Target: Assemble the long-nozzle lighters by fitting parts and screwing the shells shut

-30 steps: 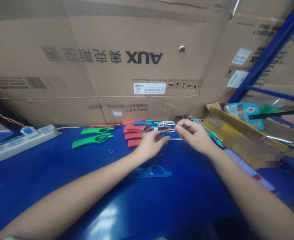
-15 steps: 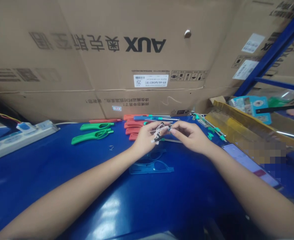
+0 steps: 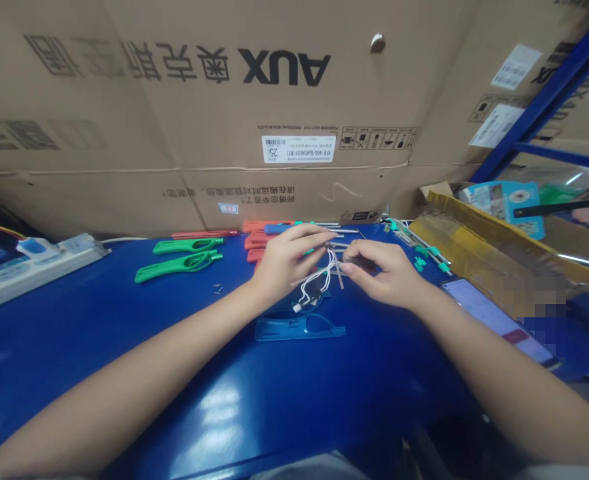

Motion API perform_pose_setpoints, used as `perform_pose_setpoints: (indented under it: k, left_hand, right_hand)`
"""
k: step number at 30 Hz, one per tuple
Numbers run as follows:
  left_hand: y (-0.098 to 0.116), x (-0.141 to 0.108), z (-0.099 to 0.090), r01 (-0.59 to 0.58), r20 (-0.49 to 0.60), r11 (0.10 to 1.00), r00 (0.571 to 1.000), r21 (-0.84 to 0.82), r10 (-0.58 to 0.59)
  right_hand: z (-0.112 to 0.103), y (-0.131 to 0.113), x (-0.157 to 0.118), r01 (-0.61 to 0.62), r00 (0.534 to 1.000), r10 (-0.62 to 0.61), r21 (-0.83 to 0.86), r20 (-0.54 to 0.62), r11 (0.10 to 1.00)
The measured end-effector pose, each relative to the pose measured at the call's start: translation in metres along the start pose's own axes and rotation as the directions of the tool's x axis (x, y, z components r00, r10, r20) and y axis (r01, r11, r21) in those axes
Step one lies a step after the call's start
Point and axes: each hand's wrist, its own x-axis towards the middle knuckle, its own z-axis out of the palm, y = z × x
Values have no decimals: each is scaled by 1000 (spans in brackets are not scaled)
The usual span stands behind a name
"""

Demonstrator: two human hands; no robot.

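Note:
My left hand (image 3: pixel 294 257), palm down, pinches the upper end of a bundle of thin white wires (image 3: pixel 319 275). From that bundle hang a small black part and a white plug (image 3: pixel 297 307). Opposite it, my right hand (image 3: pixel 387 272) is closed, thumb against fingers, at the wires' right side; what it grips is too small to make out. A thin greyish strip (image 3: pixel 341 279) points down between the hands. Beneath them on the table lies a translucent blue casing half (image 3: pixel 301 329), with another one partly hidden behind the hanging wires.
Green casings (image 3: pixel 179 267) and red casings (image 3: pixel 257 240) lie at the back, beside metal rods with green ends (image 3: pixel 431 252). A power strip (image 3: pixel 39 270) stands left. To the right are a phone (image 3: pixel 499 320) and a yellow-taped carton (image 3: pixel 474 233). Tiny pins (image 3: pixel 217 289) lie left of centre.
The wire bundle now hangs lower and more spread out below my left hand. My left fingers have stretched over its upper end. The view has tilted slightly down.

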Motion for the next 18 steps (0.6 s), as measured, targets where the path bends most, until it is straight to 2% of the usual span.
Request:
perform_pose_setpoints:
  k: [3,6,9,11,14,16,18]
  left_hand:
    - [1,5,-5,-103,14,989,995,104,102]
    - [4,10,-11,-242,66,930,970,277,233]
    - [8,15,-19,-250,94,903,968,349,232]
    - [10,19,-25,-168,53,925,986,342,159]
    - [12,27,-31,47,-113,974,993,220,-22]
    - [12,31,-32,204,-226,979,955,27,-193]
    - [14,34,-30,317,-257,933,900,-171,-353]
  right_hand:
    - [-1,-2,0,51,997,-45,-77,69,996]
    - [1,-3,-1,75,990,-62,-98,129,992]
    - [2,-4,0,25,982,-10,-78,189,997]
    - [3,-3,0,-42,966,62,-86,252,995]
    - [4,1,-1,-111,910,136,-86,392,990]
    - [5,5,-2,-127,860,150,-79,488,989]
    - [7,9,-4,-137,821,168,-97,546,986]
